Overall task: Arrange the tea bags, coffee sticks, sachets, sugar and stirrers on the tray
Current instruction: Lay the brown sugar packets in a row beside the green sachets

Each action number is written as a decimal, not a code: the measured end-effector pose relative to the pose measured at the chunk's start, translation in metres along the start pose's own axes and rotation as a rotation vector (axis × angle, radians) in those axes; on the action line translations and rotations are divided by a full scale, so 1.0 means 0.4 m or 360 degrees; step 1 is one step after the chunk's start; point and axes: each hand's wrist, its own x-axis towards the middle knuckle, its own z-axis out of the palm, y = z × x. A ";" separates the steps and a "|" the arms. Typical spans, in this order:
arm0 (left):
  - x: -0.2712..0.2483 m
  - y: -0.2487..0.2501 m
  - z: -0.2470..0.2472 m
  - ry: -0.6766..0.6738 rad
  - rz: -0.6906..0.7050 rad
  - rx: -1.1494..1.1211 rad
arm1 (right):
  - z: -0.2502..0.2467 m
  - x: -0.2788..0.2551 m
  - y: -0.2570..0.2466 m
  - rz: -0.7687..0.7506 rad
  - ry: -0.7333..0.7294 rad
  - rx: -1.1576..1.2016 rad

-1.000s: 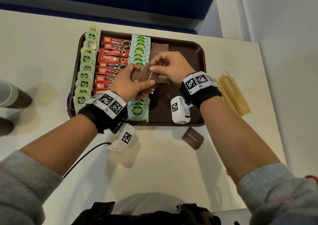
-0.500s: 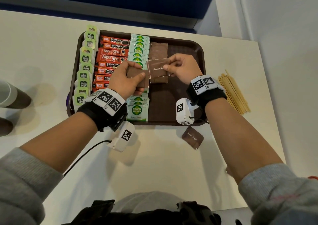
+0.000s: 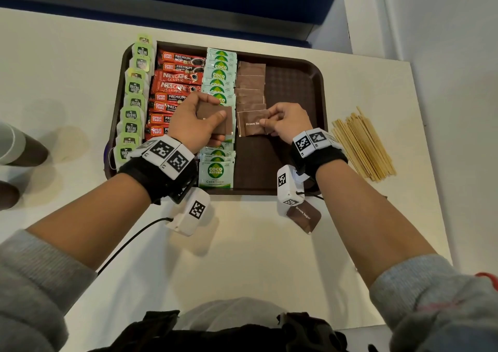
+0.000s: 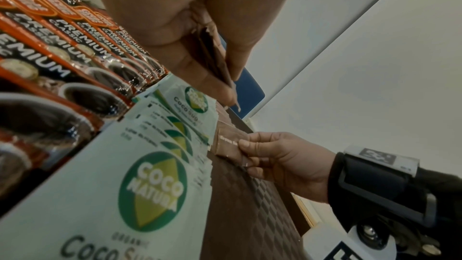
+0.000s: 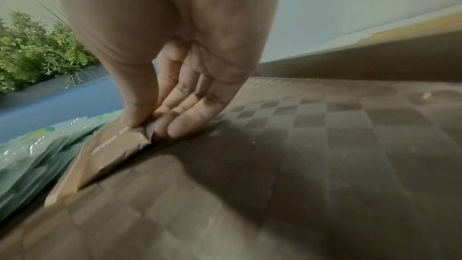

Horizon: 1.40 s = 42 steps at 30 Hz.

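Observation:
A dark brown tray (image 3: 318,82) holds columns of green tea bags (image 3: 134,101), red coffee sticks (image 3: 177,82), Coco Natura sugar sachets (image 3: 219,69) and brown sugar packets (image 3: 250,82). My left hand (image 3: 194,121) grips a small stack of brown sugar packets (image 3: 219,122) above the sachet column; the same stack (image 4: 215,60) shows in the left wrist view. My right hand (image 3: 285,121) pinches one brown sugar packet (image 3: 250,124) by its right edge, low on the tray at the near end of the brown column. That packet (image 5: 110,145) touches the tray floor (image 5: 325,155).
A bundle of wooden stirrers (image 3: 363,147) lies on the white table right of the tray. One brown sugar packet (image 3: 304,217) lies on the table just in front of the tray. Two cups (image 3: 16,147) stand at the left edge. The tray's right half (image 3: 291,90) is bare.
My right hand has drawn one packet off the left hand's stack and carried it right and down onto the tray. My left hand stays over the sachets with the remaining stack.

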 end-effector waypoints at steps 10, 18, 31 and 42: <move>0.001 -0.005 -0.002 0.0004 -0.0026 -0.0034 | 0.009 0.002 0.008 0.0044 0.0198 0.0050; -0.001 -0.003 -0.003 -0.0006 -0.0025 -0.0047 | 0.018 -0.003 0.001 0.0085 0.0185 0.0095; 0.000 -0.005 -0.002 -0.0015 -0.0069 -0.0041 | 0.018 -0.010 -0.002 0.0073 0.0199 0.0120; -0.014 -0.001 0.013 -0.0137 -0.0086 -0.0069 | -0.009 -0.026 -0.049 -0.0161 0.0316 0.0028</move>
